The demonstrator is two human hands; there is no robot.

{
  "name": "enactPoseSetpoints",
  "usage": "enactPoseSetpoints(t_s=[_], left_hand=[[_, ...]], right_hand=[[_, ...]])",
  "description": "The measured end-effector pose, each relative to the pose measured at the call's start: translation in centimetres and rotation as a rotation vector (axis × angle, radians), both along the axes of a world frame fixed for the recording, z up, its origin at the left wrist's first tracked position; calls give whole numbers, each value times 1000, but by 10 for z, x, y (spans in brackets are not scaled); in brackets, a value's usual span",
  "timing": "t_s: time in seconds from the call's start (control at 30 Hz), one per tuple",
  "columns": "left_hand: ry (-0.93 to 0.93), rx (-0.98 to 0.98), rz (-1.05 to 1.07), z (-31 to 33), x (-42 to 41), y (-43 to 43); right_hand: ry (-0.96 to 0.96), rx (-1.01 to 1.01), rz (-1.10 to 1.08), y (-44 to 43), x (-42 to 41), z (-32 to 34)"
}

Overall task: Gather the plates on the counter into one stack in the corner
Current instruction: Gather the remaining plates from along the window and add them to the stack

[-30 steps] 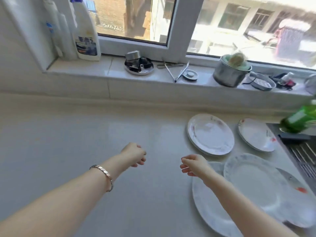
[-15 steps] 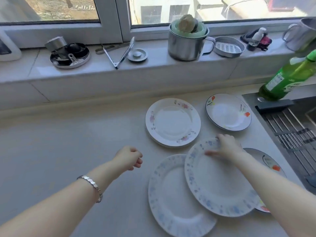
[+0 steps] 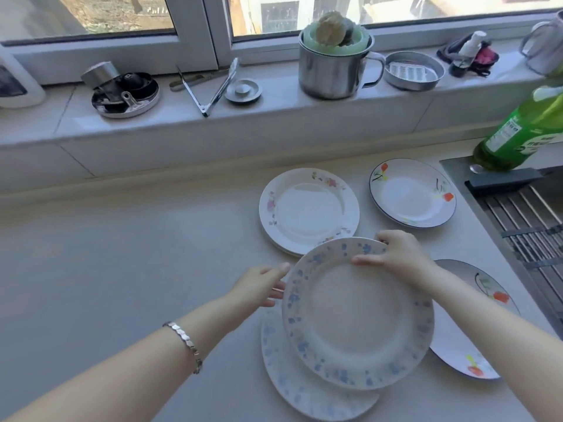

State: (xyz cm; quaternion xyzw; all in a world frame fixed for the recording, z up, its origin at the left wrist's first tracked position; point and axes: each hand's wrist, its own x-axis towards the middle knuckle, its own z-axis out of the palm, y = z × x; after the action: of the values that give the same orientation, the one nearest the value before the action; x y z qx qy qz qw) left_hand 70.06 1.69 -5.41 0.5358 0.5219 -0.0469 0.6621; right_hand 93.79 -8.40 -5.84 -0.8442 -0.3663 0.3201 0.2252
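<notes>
Blue-speckled plate (image 3: pixel 359 315) in R hand (image 3: pixel 399 257)

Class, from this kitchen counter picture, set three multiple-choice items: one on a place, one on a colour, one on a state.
1. Where does the green bottle stand?
A. by the sink at the right
B. on the windowsill
C. on a plate

2. What colour are the speckles on the plate being held?
A. red
B. blue
C. black

3. How is the right hand?
A. flat on the counter
B. gripping the speckled plate's far rim
C. holding the metal mug

Key: 1 A, its base sits at the sink's corner. 2 B, blue spots ring its rim. 3 B, thumb and fingers clasp the rim; the left hand reaches the near-left edge.
</notes>
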Motion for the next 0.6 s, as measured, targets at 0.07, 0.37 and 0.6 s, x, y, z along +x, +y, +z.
enactPoseSetpoints(t_s=[0.07,0.37,0.6], left_hand=[[-20,6,-2,0,-5,-4],[78,149,325,13,-60,12],[39,288,671,16,-123,19]], right_hand=[[109,0,-36,4,-17,4],[106,69,-178,13,-70,-18],[-269,-437,83,-2,-77,-57]])
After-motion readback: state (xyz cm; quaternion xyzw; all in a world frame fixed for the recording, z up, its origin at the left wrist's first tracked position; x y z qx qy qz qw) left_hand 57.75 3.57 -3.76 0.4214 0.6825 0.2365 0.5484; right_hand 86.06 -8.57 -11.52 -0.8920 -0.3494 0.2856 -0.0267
